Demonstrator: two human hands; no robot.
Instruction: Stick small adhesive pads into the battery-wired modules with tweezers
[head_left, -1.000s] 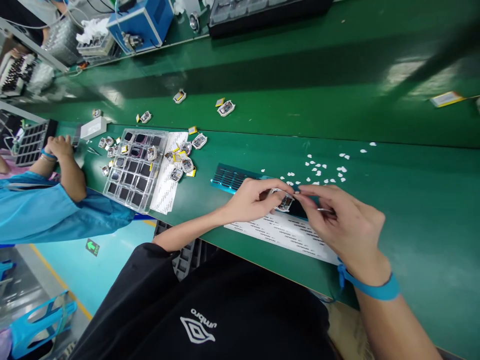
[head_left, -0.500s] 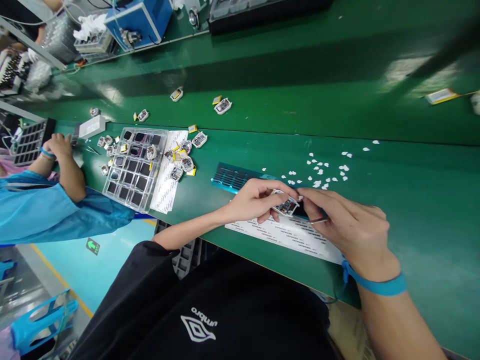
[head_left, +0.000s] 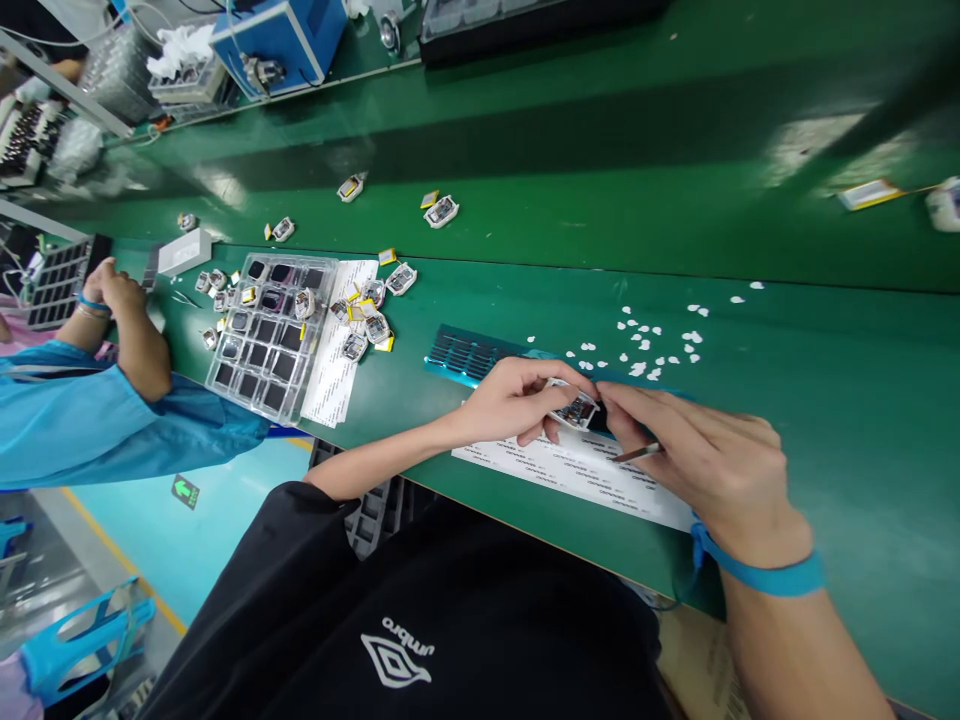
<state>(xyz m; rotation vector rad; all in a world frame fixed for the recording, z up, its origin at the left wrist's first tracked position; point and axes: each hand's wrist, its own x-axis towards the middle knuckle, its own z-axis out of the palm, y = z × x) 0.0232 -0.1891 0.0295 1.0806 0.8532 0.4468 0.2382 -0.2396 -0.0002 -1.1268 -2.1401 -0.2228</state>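
Observation:
My left hand (head_left: pixel 517 400) is closed around a white watch casing (head_left: pixel 576 411) with its circuit board facing up. At the casing's right edge, the fingertips of my right hand (head_left: pixel 690 450) are pinched together. A thin metal tool (head_left: pixel 637 453) like tweezers pokes out from under my right hand's curled fingers; most of it is hidden. Beneath both hands lies a white printed sheet (head_left: pixel 555 470). A blue-edged strip with dark bars (head_left: pixel 469 355) runs partly under my left hand. Small white stickers (head_left: pixel 641 344) are scattered beyond my hands.
Several watch casings with yellow batteries (head_left: pixel 375 326) lie left, beside a clear compartment tray (head_left: pixel 259 340) holding dark screens. A co-worker's blue sleeve (head_left: pixel 112 410) reaches in at far left. Farther back are a blue box (head_left: pixel 281 45) and a black tray (head_left: pixel 525 30).
My right hand has shifted slightly right and down, and the metal tool's exposed end has tilted. A small white piece seen at the fingertips earlier is no longer visible. My left hand keeps its hold.

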